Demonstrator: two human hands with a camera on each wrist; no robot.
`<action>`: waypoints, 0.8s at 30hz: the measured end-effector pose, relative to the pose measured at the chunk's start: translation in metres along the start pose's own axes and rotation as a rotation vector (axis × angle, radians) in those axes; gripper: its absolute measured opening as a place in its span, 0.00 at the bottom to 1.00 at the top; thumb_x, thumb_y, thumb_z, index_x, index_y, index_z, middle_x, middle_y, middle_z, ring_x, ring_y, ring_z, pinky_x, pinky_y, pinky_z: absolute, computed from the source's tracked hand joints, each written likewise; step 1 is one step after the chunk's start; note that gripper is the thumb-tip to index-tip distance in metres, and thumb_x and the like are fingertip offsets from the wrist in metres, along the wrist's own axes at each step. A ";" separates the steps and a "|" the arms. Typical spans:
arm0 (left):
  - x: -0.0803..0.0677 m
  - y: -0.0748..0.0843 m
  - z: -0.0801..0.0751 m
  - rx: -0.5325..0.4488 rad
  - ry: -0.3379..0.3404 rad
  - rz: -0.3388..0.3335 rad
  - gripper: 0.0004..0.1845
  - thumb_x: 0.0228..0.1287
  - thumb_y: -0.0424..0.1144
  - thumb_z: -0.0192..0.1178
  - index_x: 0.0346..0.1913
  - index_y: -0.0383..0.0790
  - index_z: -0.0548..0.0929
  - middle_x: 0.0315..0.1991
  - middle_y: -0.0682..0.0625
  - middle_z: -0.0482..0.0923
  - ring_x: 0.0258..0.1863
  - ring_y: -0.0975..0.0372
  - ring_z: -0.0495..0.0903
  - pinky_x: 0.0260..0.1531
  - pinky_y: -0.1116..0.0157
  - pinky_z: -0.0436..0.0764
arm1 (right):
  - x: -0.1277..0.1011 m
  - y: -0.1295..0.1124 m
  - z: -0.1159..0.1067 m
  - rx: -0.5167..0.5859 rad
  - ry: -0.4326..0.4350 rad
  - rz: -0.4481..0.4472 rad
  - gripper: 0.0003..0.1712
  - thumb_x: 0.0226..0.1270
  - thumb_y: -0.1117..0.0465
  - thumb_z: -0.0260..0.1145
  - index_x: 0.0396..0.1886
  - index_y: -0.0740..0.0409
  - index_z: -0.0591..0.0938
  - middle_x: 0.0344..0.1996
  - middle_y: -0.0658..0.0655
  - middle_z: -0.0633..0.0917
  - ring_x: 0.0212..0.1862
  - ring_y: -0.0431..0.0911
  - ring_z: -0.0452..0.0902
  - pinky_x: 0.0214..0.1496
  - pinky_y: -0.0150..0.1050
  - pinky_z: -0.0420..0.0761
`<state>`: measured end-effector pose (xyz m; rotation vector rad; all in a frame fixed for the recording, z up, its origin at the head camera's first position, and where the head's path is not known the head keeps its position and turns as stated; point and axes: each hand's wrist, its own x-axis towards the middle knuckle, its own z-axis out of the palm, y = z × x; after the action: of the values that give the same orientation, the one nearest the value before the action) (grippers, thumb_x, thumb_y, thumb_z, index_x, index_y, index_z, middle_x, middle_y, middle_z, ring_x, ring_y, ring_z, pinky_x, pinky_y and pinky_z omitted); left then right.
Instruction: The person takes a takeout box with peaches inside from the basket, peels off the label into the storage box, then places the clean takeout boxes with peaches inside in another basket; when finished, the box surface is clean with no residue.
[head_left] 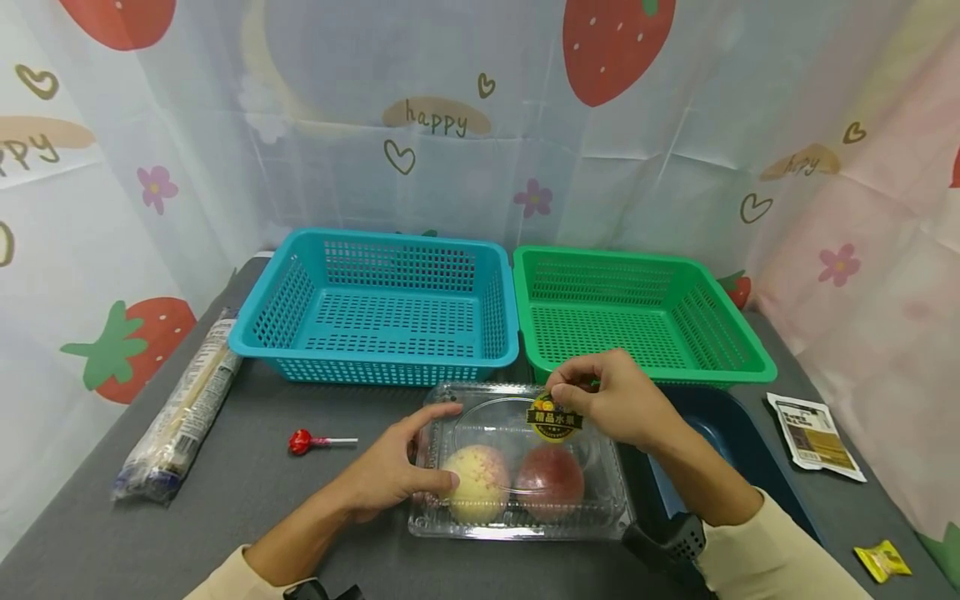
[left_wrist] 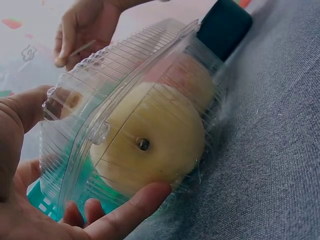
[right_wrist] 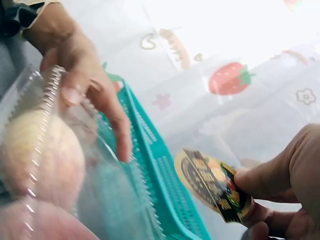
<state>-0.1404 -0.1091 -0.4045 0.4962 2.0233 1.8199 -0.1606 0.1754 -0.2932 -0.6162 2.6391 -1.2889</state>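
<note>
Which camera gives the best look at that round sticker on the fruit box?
The right wrist view: the sticker fills the frame, pinched by the right hand. The head view shows it small; the left wrist view doesn't clearly show it.

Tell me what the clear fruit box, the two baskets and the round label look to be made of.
Fruit box: thin clear plastic, glossy, with ribbed walls; the fruit shows through.
Blue basket and green basket: moulded rigid plastic, judging by the even perforated walls and smooth rims.
Round label: likely printed glossy paper or film; it bends where the right hand pinches it.
</note>
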 end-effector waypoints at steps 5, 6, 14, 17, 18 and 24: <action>0.000 0.000 0.000 -0.003 -0.001 -0.002 0.42 0.52 0.33 0.73 0.71 0.49 0.65 0.38 0.38 0.64 0.32 0.54 0.68 0.25 0.62 0.75 | -0.004 0.002 -0.019 0.027 -0.042 -0.002 0.07 0.70 0.66 0.62 0.34 0.62 0.86 0.32 0.56 0.83 0.38 0.51 0.77 0.37 0.43 0.80; 0.000 0.000 0.000 -0.005 -0.002 -0.004 0.42 0.52 0.33 0.73 0.71 0.49 0.65 0.38 0.37 0.64 0.32 0.54 0.68 0.25 0.62 0.75 | -0.005 0.003 -0.023 0.036 -0.048 -0.002 0.07 0.69 0.66 0.62 0.34 0.62 0.86 0.32 0.56 0.83 0.38 0.52 0.77 0.37 0.44 0.80; 0.000 0.001 0.001 -0.019 -0.004 -0.015 0.42 0.52 0.33 0.73 0.71 0.50 0.65 0.38 0.37 0.63 0.31 0.54 0.68 0.26 0.62 0.76 | -0.017 0.016 -0.052 0.087 -0.081 -0.007 0.07 0.69 0.66 0.62 0.36 0.65 0.85 0.32 0.59 0.83 0.38 0.52 0.78 0.39 0.44 0.81; 0.000 0.001 0.001 -0.019 0.003 -0.017 0.42 0.52 0.33 0.73 0.70 0.50 0.66 0.39 0.37 0.63 0.32 0.53 0.68 0.26 0.61 0.75 | -0.023 0.023 -0.061 0.087 -0.092 -0.015 0.07 0.69 0.66 0.62 0.37 0.67 0.84 0.32 0.60 0.83 0.37 0.51 0.79 0.39 0.43 0.81; 0.000 0.001 0.001 -0.017 0.005 -0.018 0.42 0.52 0.33 0.73 0.70 0.50 0.66 0.38 0.37 0.63 0.32 0.53 0.68 0.26 0.62 0.75 | -0.024 0.025 -0.064 0.084 -0.092 -0.016 0.07 0.69 0.67 0.62 0.38 0.67 0.84 0.32 0.60 0.83 0.36 0.51 0.79 0.38 0.43 0.82; 0.000 0.002 0.000 -0.001 0.014 -0.017 0.42 0.51 0.33 0.74 0.70 0.50 0.67 0.34 0.40 0.63 0.30 0.55 0.66 0.23 0.65 0.71 | -0.034 0.045 -0.078 0.084 -0.117 -0.035 0.08 0.70 0.68 0.60 0.39 0.69 0.83 0.33 0.60 0.83 0.34 0.49 0.80 0.38 0.40 0.82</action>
<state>-0.1398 -0.1088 -0.4024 0.4656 2.0293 1.8196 -0.1669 0.2702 -0.2819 -0.7059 2.4775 -1.3229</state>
